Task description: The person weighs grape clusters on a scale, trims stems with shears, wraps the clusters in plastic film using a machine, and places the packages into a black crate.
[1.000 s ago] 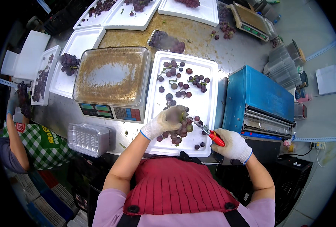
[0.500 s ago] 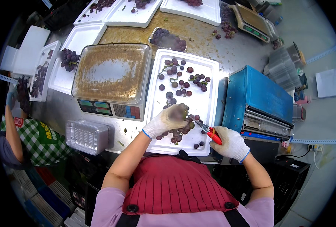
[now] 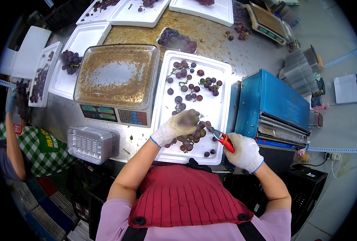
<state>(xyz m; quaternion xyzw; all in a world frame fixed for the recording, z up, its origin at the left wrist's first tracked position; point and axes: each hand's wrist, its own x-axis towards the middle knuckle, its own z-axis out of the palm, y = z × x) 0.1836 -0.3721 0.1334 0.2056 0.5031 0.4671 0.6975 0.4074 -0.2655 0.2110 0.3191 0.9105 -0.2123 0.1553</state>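
A white foam tray [image 3: 168, 132] lies in front of me with loose purple grapes and small sprigs scattered over it. My left hand [image 3: 177, 125], in a white knit glove, is closed on a bunch of grapes [image 3: 192, 138] at the tray's near part; its fingertips are blurred. Gloved as well, my right hand [image 3: 244, 152] grips red-handled snips [image 3: 222, 139] at the tray's right edge. The metal tips of the snips point left, just beside the bunch. Whether the blades touch a stem cannot be made out.
Left of the tray stands a weighing scale [image 3: 116, 76], with clear plastic punnets [image 3: 91, 144] near it. A blue metal machine [image 3: 275, 108] stands to the right. Beyond lie a filled grape punnet [image 3: 177, 40] and more foam trays [image 3: 138, 18]. A co-worker's arm [image 3: 15, 144] handles grapes far left.
The snips have drawn back slightly to the right, their tips now outside the bunch. My left hand still holds the grapes, and the whole view has shifted a little.
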